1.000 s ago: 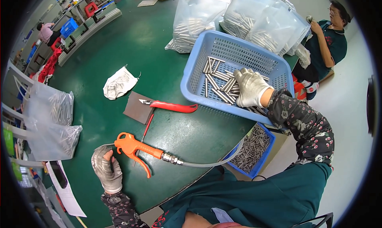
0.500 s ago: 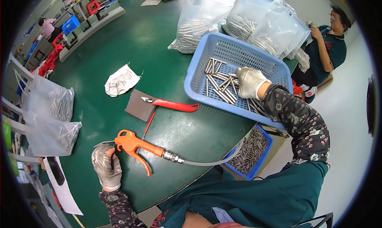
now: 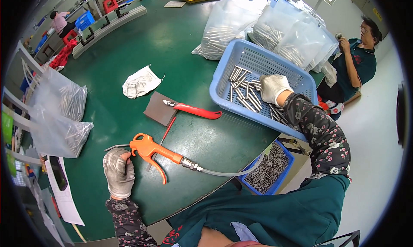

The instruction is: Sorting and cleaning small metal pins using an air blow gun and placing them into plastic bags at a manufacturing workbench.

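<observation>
My right hand point(image 3: 274, 88), in a whitish glove, is inside a blue plastic basket point(image 3: 218, 99), over loose metal pins point(image 3: 246, 101). Its back faces up and its fingers curl downward; whatever they grip is hidden. On the green table, my gloved left hand point(image 3: 118, 173) rests with curled fingers, the bare thumb tip showing. I cannot see whether anything is in it. Just beyond it lies an orange air blow gun point(image 3: 150, 148), its thin nozzle above the knuckles and a clear hose running off to the right. A red-handled utility knife point(image 3: 195, 111) lies across a brown square sheet point(image 3: 158, 108).
Bags of pins point(image 3: 219, 36) stand behind the basket, and more bags point(image 3: 69, 130) at the left. A blue bin point(image 3: 289, 163) of small pins sits below the table edge. A white cloth point(image 3: 141, 82) lies mid-table. Another person point(image 3: 355, 66) is at the far right.
The view has shifted, so the table things appear farther right. My right hand has moved slightly within the basket, over the pins. My left hand stays beside the blow gun's nozzle.
</observation>
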A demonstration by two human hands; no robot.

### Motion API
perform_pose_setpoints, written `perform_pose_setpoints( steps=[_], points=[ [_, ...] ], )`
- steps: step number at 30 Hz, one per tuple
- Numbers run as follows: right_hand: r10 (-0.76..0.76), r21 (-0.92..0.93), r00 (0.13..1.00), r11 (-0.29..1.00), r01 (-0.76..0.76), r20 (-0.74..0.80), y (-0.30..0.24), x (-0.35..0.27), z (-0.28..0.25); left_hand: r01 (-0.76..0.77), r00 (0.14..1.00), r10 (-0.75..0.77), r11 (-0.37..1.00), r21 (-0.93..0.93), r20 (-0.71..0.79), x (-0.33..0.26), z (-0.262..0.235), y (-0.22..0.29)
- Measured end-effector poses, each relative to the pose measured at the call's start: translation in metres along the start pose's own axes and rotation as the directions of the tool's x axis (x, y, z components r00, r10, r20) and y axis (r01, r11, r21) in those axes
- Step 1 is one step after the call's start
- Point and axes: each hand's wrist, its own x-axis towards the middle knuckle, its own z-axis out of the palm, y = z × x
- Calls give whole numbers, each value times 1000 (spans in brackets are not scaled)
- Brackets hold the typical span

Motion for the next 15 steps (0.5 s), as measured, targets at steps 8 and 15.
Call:
perform_pose_setpoints(
  steps=[8, 15],
  points=[
    [31, 109, 997, 994, -23, -73, -2, 11, 2, 34, 999, -34, 999, -16, 6, -6, 9, -8],
    [15, 338, 996, 941, 14, -83, -25, 20, 0, 45, 998, -44, 998, -33, 36, -9, 11, -10]
  ],
)
